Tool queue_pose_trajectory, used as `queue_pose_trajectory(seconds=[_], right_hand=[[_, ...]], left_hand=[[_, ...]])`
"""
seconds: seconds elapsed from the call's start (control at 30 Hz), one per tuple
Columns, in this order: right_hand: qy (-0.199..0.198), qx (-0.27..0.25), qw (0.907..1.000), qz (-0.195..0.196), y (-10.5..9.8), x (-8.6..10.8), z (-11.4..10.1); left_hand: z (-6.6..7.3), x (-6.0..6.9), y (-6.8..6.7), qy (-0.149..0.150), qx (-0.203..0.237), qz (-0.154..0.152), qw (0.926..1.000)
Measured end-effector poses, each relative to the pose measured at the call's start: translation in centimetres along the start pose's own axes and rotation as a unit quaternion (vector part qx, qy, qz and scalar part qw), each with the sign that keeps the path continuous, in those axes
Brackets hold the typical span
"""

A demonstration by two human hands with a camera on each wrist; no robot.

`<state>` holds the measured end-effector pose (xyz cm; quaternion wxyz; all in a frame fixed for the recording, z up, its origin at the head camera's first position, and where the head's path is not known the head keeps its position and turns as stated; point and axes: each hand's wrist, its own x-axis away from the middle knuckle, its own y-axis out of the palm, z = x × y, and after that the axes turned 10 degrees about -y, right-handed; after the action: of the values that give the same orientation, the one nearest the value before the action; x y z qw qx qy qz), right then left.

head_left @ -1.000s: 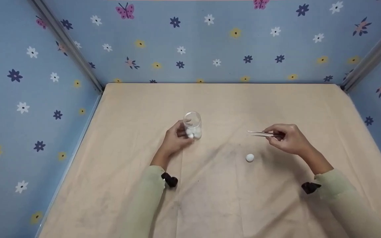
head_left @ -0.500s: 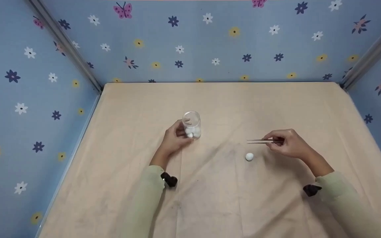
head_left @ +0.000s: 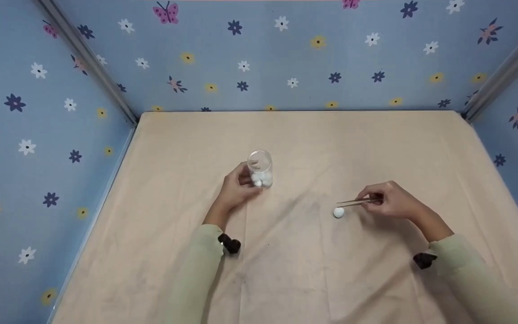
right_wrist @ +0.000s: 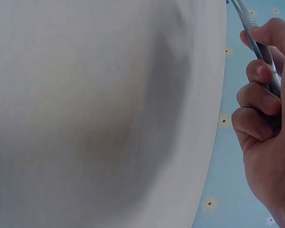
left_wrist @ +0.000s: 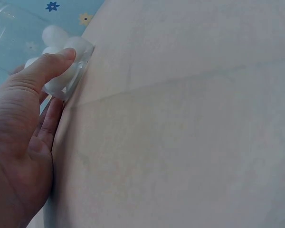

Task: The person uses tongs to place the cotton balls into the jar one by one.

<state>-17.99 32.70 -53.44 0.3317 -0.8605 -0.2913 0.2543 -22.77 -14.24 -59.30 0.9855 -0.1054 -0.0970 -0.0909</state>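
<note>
My left hand (head_left: 236, 187) holds a clear plastic jar (head_left: 260, 162) upright on the cloth, thumb on its near side. Several white cotton balls (head_left: 262, 179) lie in the bottom of the jar; in the left wrist view the thumb covers part of the cotton balls (left_wrist: 54, 35). My right hand (head_left: 394, 200) pinches metal tweezers (head_left: 351, 203), also seen as tweezers (right_wrist: 249, 23) in the right wrist view. Their tips are slightly apart, just above a single white cotton ball (head_left: 338, 213) on the cloth. Whether they touch it I cannot tell.
A beige cloth (head_left: 286, 261) with creases covers the table. Blue flowered panels (head_left: 268, 54) stand at the back and both sides, with metal posts (head_left: 92, 58) at the corners. A black wrist camera (head_left: 229, 244) sits on the left sleeve.
My right hand has come down toward me with the tweezers, from beyond the loose cotton ball to just above it. The left hand and jar stay in place.
</note>
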Motion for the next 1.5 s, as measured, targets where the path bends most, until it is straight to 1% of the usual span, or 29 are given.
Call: queue_pose_trajectory(seconds=[0.2, 0.3, 0.47, 0.7, 0.97, 1.2, 1.37, 1.5], right_hand=[[0.032, -0.019, 0.9988, -0.031, -0.09, -0.14, -0.02], [0.050, -0.020, 0.9975, -0.047, -0.15, -0.15, 0.02], [0.059, -0.019, 0.9961, -0.063, -0.24, -0.22, 0.08], [0.062, -0.014, 0.9956, -0.068, -0.02, -0.28, 0.52], [0.051, -0.008, 0.9963, -0.070, 0.09, -0.27, 0.74], [0.075, -0.004, 0.9944, -0.075, 0.27, -0.28, 0.54], [0.068, -0.004, 0.9955, -0.067, 0.20, -0.28, 0.46], [0.063, -0.006, 0.9965, -0.055, 0.16, -0.21, 0.52]], left_hand=[[0.37, 0.20, 0.05, -0.014, -0.020, 0.002, 0.9997], [0.31, 0.20, 0.06, -0.014, -0.021, 0.003, 0.9997], [0.24, 0.18, -0.05, -0.012, -0.023, 0.007, 0.9996], [0.14, 0.18, -0.10, -0.014, -0.021, 0.007, 0.9997], [0.24, 0.23, -0.07, -0.014, -0.019, 0.007, 0.9997], [0.05, 0.15, -0.17, -0.002, -0.005, 0.001, 1.0000], [0.11, 0.09, -0.08, 0.002, -0.009, 0.009, 0.9999], [0.11, 0.06, 0.00, 0.000, -0.013, 0.010, 0.9999]])
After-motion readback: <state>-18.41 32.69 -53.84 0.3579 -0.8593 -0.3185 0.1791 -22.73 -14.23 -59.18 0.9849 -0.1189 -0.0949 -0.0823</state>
